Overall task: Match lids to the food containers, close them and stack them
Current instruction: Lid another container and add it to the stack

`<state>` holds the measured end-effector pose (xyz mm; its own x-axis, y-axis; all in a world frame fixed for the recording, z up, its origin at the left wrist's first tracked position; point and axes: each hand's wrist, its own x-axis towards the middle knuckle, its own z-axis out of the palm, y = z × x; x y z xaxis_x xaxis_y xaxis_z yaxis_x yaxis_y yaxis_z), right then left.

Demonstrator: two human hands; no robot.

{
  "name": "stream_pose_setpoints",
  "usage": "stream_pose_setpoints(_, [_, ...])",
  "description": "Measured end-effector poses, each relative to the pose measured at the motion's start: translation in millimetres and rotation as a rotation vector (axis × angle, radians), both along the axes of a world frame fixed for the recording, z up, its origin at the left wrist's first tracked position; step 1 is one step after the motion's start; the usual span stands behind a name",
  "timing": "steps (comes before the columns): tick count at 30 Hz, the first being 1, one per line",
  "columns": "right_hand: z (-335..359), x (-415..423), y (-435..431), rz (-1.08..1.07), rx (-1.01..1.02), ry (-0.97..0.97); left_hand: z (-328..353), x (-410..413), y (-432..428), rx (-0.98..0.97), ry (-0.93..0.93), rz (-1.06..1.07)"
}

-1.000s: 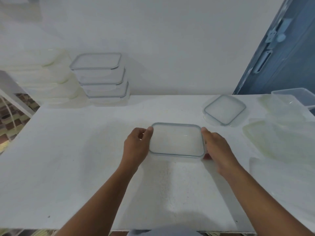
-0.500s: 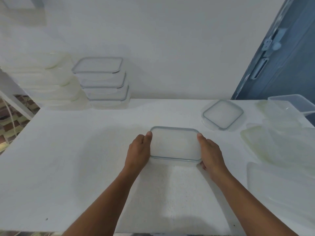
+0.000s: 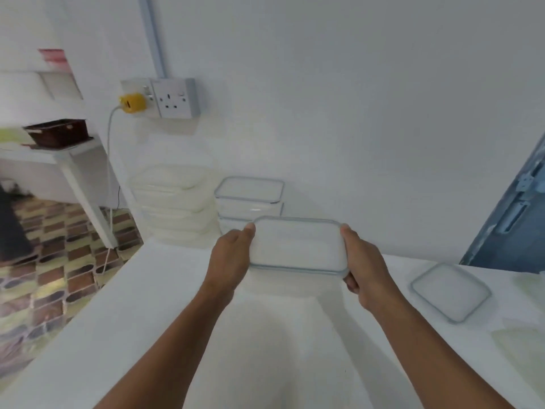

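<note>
Stack of closed containers (image 3: 249, 193) stood at back against the wall. Left hand (image 3: 231, 258) gripped the lidded container (image 3: 298, 246) at its left end, thumb on the rim. Right hand (image 3: 365, 267) gripped the right end, fingers curled under. The container had come up off the table (image 3: 147, 320) since half a second before and hung just before the stack, so closing was done and stacking was in hand. Square lid (image 3: 451, 292) lay apart at right, possibly on its box, too faint to tell.

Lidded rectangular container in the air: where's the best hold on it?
Its two short ends, one hand from each side, as the left hand and right hand hold the container now: its flat top offers no hold, and end grips keep it level.
</note>
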<state>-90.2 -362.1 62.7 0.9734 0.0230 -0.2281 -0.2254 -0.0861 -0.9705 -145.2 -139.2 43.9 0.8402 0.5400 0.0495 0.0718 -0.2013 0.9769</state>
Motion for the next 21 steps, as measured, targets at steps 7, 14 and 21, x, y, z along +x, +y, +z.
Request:
stream_pose_setpoints(7, [61.2, 52.3, 70.4, 0.06, 0.039, -0.042, 75.7, 52.9, 66.4, 0.098, -0.059, 0.061])
stream_pose_setpoints(14, [77.3, 113.1, 127.9, 0.088, 0.036, -0.006, 97.3, 112.2, 126.5, 0.091, 0.011, -0.027])
stream_pose_setpoints(21, [70.8, 143.5, 157.2, 0.05, 0.003, 0.018, 89.5, 147.4, 154.5, 0.064, 0.084, -0.048])
